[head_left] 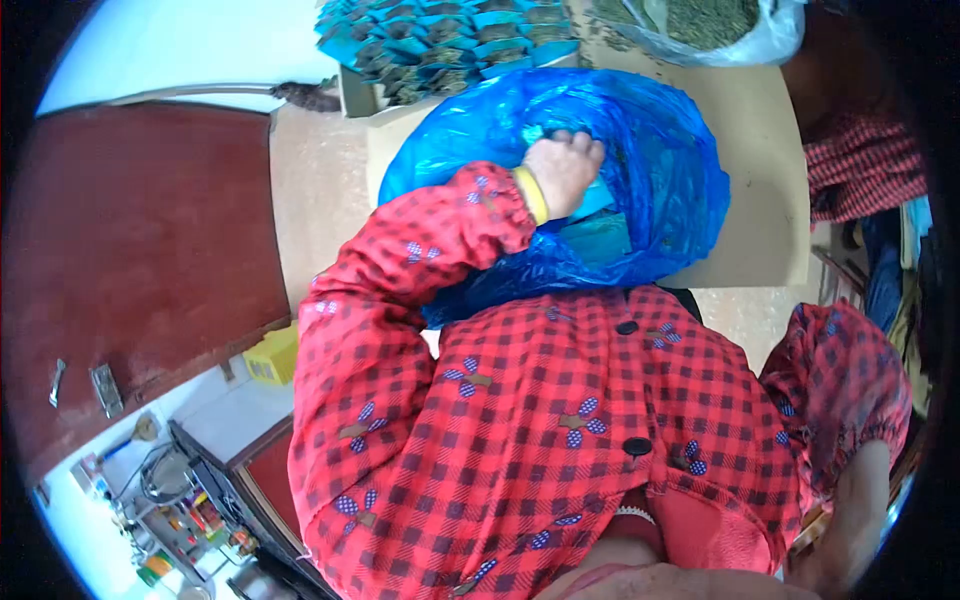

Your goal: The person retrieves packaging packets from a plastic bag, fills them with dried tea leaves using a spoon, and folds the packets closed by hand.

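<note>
My left hand [566, 170], with a yellow band at the wrist, is inside the opening of a large blue plastic bag [690, 190]. Its fingers are curled, and whatever they grip is hidden under the hand. A teal packet [597, 200] shows right beside it, and another teal packet [597, 238] lies lower in the bag. At the right edge, my right arm is bent back toward my face; only the wrist and part of my right hand [858, 500] show. Its fingers are out of sight.
Beyond the bag, a cardboard box [357, 92] holds rows of teal pouches [450, 40] filled with dried leaf. A clear bag of green leaf [710, 22] stands at the back right. Another person's checked sleeve [865, 165] is at the right. A yellow basket [270, 357] sits left.
</note>
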Demonstrator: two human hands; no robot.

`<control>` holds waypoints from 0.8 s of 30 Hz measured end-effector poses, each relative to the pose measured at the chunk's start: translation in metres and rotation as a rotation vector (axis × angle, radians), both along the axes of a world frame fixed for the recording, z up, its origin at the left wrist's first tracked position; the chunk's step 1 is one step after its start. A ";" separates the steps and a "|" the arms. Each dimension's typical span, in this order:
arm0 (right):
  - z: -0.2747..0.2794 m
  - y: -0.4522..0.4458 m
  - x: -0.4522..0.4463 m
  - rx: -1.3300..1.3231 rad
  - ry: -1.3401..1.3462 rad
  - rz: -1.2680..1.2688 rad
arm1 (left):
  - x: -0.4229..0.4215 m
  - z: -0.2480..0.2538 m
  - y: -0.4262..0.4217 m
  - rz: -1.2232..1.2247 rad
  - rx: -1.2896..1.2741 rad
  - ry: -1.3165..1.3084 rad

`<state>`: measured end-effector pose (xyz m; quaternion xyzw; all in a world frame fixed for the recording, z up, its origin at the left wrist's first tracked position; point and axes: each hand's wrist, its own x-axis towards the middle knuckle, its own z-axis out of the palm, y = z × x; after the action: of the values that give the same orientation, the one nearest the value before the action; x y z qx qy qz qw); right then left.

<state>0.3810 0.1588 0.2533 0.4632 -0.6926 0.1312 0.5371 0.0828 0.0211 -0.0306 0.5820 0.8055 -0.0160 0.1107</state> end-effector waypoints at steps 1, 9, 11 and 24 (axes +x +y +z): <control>0.002 0.004 0.010 -0.025 -0.012 -0.025 | 0.000 0.002 0.001 -0.025 0.046 -0.011; 0.000 -0.007 -0.005 0.227 -0.111 -0.207 | -0.002 0.006 0.014 -0.045 0.308 -0.237; -0.003 -0.011 -0.018 0.219 0.028 -0.224 | -0.008 0.019 0.014 -0.006 0.399 -0.352; -0.001 -0.023 -0.032 0.178 0.360 -0.286 | -0.049 0.046 0.021 0.072 0.516 -0.720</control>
<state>0.3488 0.1354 0.2520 0.4220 -0.6530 -0.0922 0.6221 0.0338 0.0416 0.0159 0.5307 0.7128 0.3933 0.2358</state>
